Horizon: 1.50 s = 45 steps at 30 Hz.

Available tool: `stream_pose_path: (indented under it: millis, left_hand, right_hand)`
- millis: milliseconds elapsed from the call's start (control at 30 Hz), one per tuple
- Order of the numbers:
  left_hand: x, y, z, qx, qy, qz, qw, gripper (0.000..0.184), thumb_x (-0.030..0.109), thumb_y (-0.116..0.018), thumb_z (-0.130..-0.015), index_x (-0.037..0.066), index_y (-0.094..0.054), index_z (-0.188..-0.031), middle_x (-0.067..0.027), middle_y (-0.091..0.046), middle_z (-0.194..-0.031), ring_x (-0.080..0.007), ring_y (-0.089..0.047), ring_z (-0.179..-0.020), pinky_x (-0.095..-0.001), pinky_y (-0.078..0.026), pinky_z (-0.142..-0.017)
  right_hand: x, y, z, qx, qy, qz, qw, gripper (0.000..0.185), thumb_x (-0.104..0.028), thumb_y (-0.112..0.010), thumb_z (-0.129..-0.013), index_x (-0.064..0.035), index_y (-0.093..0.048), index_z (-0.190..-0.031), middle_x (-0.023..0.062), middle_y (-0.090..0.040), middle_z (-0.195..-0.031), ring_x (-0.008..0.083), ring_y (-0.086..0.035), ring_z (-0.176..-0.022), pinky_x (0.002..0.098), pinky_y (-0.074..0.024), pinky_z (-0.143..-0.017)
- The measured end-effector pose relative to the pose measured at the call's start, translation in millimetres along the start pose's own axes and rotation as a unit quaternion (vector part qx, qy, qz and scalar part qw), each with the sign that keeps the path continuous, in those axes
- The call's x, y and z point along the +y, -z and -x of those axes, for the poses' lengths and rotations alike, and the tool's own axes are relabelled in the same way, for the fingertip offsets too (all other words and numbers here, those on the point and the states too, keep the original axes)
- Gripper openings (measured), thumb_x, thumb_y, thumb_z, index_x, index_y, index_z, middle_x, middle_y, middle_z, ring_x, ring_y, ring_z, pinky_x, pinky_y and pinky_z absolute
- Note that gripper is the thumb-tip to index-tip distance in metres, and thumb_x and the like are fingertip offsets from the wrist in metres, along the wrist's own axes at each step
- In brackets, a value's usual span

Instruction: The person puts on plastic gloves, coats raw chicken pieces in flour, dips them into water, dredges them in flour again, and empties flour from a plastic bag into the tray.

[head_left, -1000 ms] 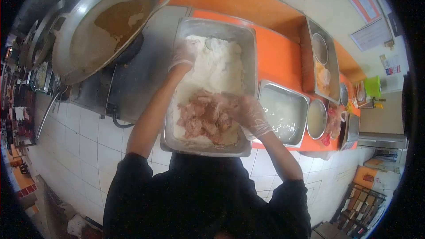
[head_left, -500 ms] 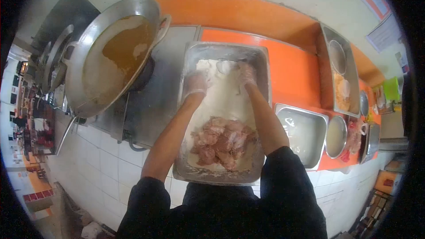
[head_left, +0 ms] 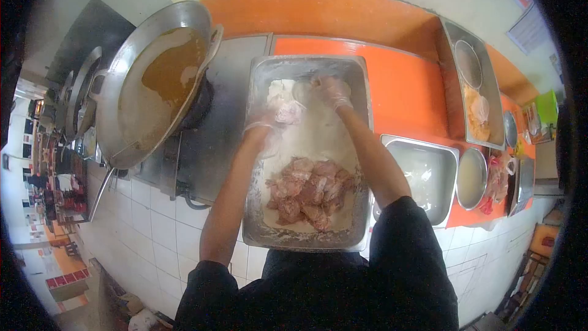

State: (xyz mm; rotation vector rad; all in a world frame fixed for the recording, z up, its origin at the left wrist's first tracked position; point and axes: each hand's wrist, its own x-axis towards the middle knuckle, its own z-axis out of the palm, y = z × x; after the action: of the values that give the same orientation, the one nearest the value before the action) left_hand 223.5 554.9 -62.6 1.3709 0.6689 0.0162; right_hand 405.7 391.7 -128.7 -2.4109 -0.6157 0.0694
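A deep steel pan (head_left: 366, 165) of white flour (head_left: 312, 132) is in front of me. Raw chicken pieces (head_left: 311, 193) lie heaped at its near end. My left hand (head_left: 263, 124), in a clear glove, is smeared by motion near the left wall. Right by its fingers is a flour-coated piece (head_left: 290, 113), seemingly chicken; whether it is gripped I cannot tell. At the far right of the pan is my gloved right hand (head_left: 335, 91), fingers curled in. Beside those fingers is a blurred, round, dish-like shape (head_left: 304, 92); what they hold is unclear.
To the left, a big wok of oil (head_left: 162, 89) stands on the stove. On the right are a steel pan of pale liquid (head_left: 422, 178), a round bowl (head_left: 471, 179) and a bagged red-and-pink item (head_left: 497, 178). Farther back, a long tray (head_left: 450, 79) holds a sieve (head_left: 468, 64) and orange-coloured food (head_left: 476, 113).
My left hand has drawn back slightly toward the left wall, and a floured piece now shows beside it. My right hand has shifted a little left and up, its fingers curled. The view has shifted slightly.
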Motion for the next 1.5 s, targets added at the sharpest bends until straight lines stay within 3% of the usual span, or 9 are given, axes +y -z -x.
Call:
stream_pose_path:
  millis: [67, 333, 433, 567, 667, 767, 867, 1300, 1500]
  left_hand:
    - [-37.6, 10.3, -14.4, -0.091, -0.111, -0.138, 0.980, 0.035, 0.027, -0.052, -0.088, 0.001, -0.057, -0.110, -0.0148, -0.060, -0.107, -0.0265, -0.059, -0.095, -0.0391, -0.046, -0.081]
    - [-49.1, -19.9, 4.6, -0.144, 0.063, 0.286, 0.945, 0.040, 0.032, -0.043, -0.092, 0.007, -0.048, -0.123, -0.0094, -0.056, -0.116, -0.0249, -0.057, -0.100, -0.0437, -0.044, -0.086]
    - [-49.6, -25.1, 8.2, -0.116, 0.069, 0.282, 0.950, 0.039, 0.032, -0.042, -0.093, 0.006, -0.049, -0.121, -0.0097, -0.057, -0.115, -0.0244, -0.058, -0.098, -0.0423, -0.045, -0.085]
    - [-43.8, -37.4, 26.4, -0.132, 0.022, 0.174, 0.976, 0.030, 0.026, -0.051, -0.091, 0.005, -0.056, -0.112, -0.0100, -0.062, -0.103, -0.0226, -0.059, -0.093, -0.0370, -0.048, -0.079]
    - [-76.5, -27.9, 9.7, -0.167, 0.048, 0.196, 0.965, 0.023, 0.019, -0.058, -0.088, 0.005, -0.059, -0.107, -0.0086, -0.063, -0.099, -0.0200, -0.060, -0.090, -0.0351, -0.048, -0.077]
    - [-60.3, -33.2, 25.4, -0.150, 0.095, 0.207, 0.962, 0.019, 0.016, -0.059, -0.087, 0.005, -0.060, -0.103, -0.0076, -0.063, -0.097, -0.0181, -0.060, -0.086, -0.0325, -0.048, -0.074]
    - [-69.7, -30.9, 22.8, -0.150, 0.077, 0.194, 0.966, 0.019, 0.016, -0.060, -0.086, 0.005, -0.061, -0.100, -0.0077, -0.063, -0.096, -0.0179, -0.060, -0.083, -0.0310, -0.048, -0.071]
    - [-96.6, -9.7, 13.0, -0.173, 0.068, 0.146, 0.972, 0.029, 0.018, -0.059, -0.085, 0.003, -0.059, -0.110, -0.0091, -0.063, -0.104, -0.0187, -0.059, -0.094, -0.0329, -0.045, -0.083]
    - [-19.3, -15.3, 35.8, 0.035, -0.186, -0.250, 0.950, 0.044, 0.027, -0.061, -0.082, 0.001, -0.054, -0.118, -0.0152, -0.059, -0.111, -0.0274, -0.058, -0.100, -0.0380, -0.043, -0.090]
  right_hand:
    - [-44.8, 55.5, 11.2, -0.050, -0.027, 0.003, 0.998, 0.027, -0.030, -0.053, -0.074, -0.0068, -0.063, -0.085, 0.0193, -0.064, -0.081, 0.0350, -0.061, -0.073, 0.0409, -0.0477, -0.067]
    - [-45.9, 114.6, 39.6, -0.288, 0.085, 0.076, 0.951, 0.026, -0.026, -0.055, -0.082, -0.0029, -0.063, -0.091, 0.0130, -0.065, -0.091, 0.0221, -0.062, -0.078, 0.0340, -0.0493, -0.069]
    - [40.3, 43.8, 34.1, -0.296, 0.157, -0.158, 0.929, 0.025, -0.023, -0.057, -0.087, -0.0035, -0.063, -0.100, 0.0048, -0.065, -0.099, 0.0144, -0.061, -0.085, 0.0298, -0.0491, -0.073]
    - [-1.4, 75.0, 80.8, -0.348, -0.039, -0.370, 0.861, 0.031, -0.022, -0.057, -0.089, -0.0035, -0.059, -0.114, 0.0030, -0.065, -0.098, 0.0112, -0.059, -0.086, 0.0259, -0.0484, -0.077]
    - [-8.1, 69.2, 97.8, -0.277, -0.049, -0.335, 0.899, 0.029, -0.021, -0.059, -0.088, -0.0025, -0.060, -0.110, 0.0041, -0.065, -0.095, 0.0112, -0.060, -0.081, 0.0274, -0.0500, -0.072]
    - [-23.0, 77.3, 110.8, -0.156, 0.196, -0.082, 0.965, 0.030, -0.028, -0.060, -0.082, -0.0045, -0.067, -0.099, 0.0121, -0.068, -0.085, 0.0166, -0.063, -0.075, 0.0315, -0.0489, -0.070]
    - [-44.8, 81.3, 109.8, -0.217, -0.099, -0.201, 0.950, 0.032, -0.030, -0.065, -0.077, -0.0033, -0.068, -0.095, 0.0141, -0.068, -0.083, 0.0188, -0.062, -0.071, 0.0342, -0.0483, -0.067]
    - [-57.6, 84.7, 118.8, -0.094, -0.008, -0.131, 0.987, 0.018, -0.022, -0.066, -0.073, -0.0037, -0.069, -0.076, 0.0146, -0.064, -0.067, 0.0231, -0.062, -0.061, 0.0338, -0.0491, -0.059]
    - [-79.0, 122.1, 114.2, -0.073, -0.016, -0.057, 0.996, 0.018, -0.020, -0.066, -0.074, -0.0027, -0.069, -0.079, 0.0175, -0.063, -0.066, 0.0247, -0.063, -0.061, 0.0344, -0.0500, -0.059]
